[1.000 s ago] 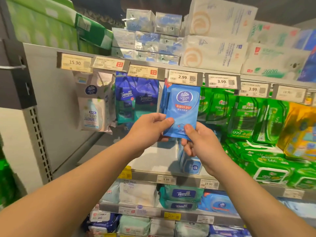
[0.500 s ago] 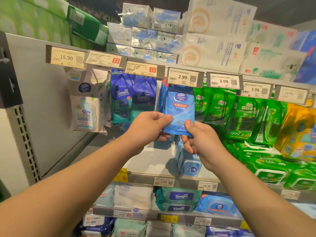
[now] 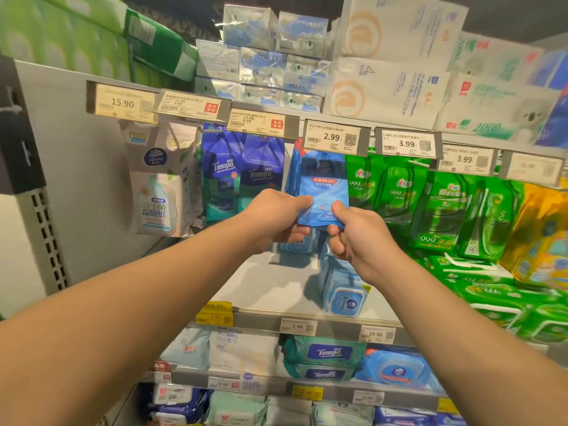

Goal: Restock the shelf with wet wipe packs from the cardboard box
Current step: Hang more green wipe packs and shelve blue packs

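Two hands hold one blue wet wipe pack (image 3: 323, 192) up under the 2.99 price tag (image 3: 334, 137). The left hand (image 3: 272, 218) pinches its lower left edge, thumb on the front and the other fingers hidden behind; the right hand (image 3: 358, 236) pinches the lower right corner the same way, its remaining fingers curled below. The top of the pack sits in shadow just under the tag, so whether it hangs on a hook cannot be told. More blue packs (image 3: 293, 176) hang just behind it on the left, mostly covered. Beside it on the right hang green packs (image 3: 396, 192), on the left dark blue Tempo packs (image 3: 242, 173). Below, blue lidded packs (image 3: 342, 290) stand on the shelf (image 3: 261, 284), partly hidden by the right wrist. The far right packs are blurred.
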